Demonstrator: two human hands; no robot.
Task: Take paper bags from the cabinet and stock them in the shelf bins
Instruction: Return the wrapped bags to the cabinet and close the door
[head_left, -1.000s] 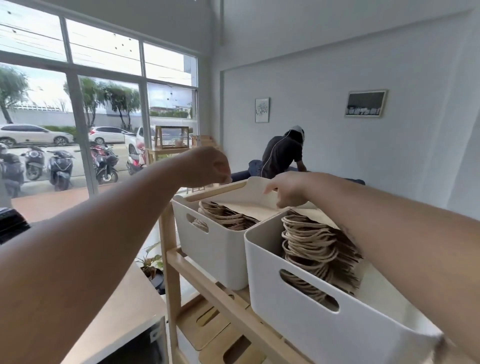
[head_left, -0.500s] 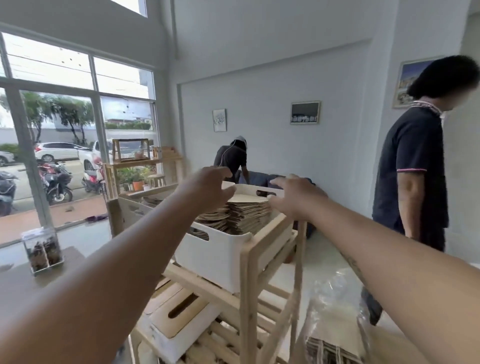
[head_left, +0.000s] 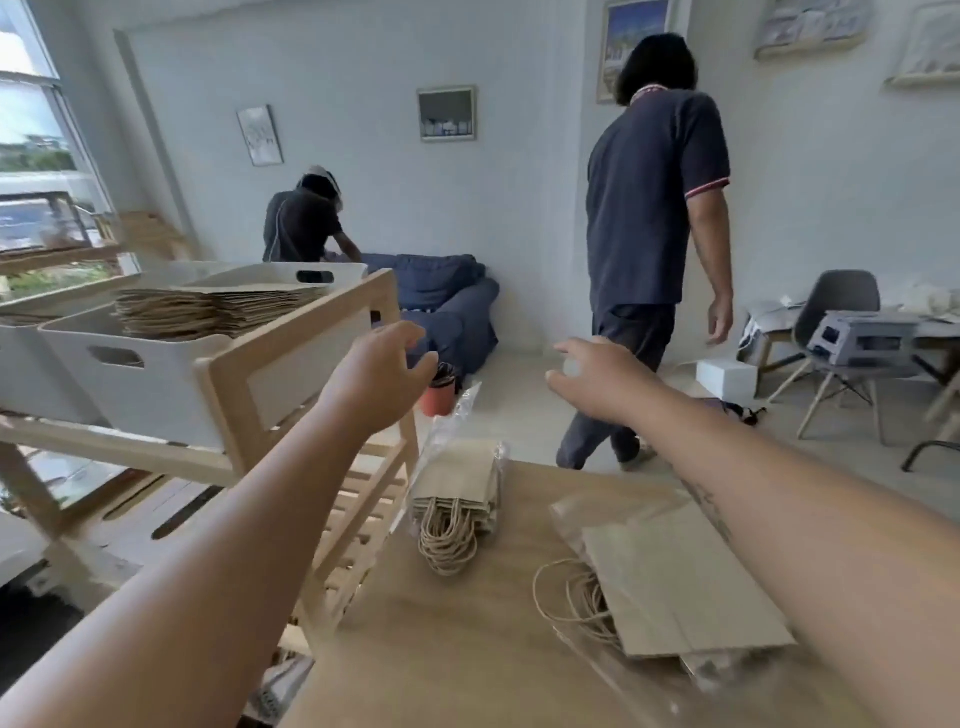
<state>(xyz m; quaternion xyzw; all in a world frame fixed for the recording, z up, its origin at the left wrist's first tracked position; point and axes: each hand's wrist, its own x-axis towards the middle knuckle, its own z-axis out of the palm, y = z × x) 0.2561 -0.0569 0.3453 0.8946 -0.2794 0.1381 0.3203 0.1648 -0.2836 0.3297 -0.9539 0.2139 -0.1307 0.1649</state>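
Hovering in mid-air, both empty: left hand (head_left: 379, 371) near the end frame of the wooden shelf (head_left: 228, 415), right hand (head_left: 597, 382) out past the table (head_left: 467, 649). Fingers on both loosely curled, gripping nothing. Paper bag stack (head_left: 218, 312) lies flat in the white bin (head_left: 156, 384) on the top shelf. Plastic-wrapped bag bundle (head_left: 457, 493) sits at the table's far edge, second wrapped pack (head_left: 675, 587) under the right forearm. Standing person (head_left: 654, 208) is beyond the table.

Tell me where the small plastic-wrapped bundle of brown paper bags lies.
Head view, low centre: the small bundle lies at the wooden table's far left edge, beside the wooden shelf unit, left of the larger flat brown paper bags.
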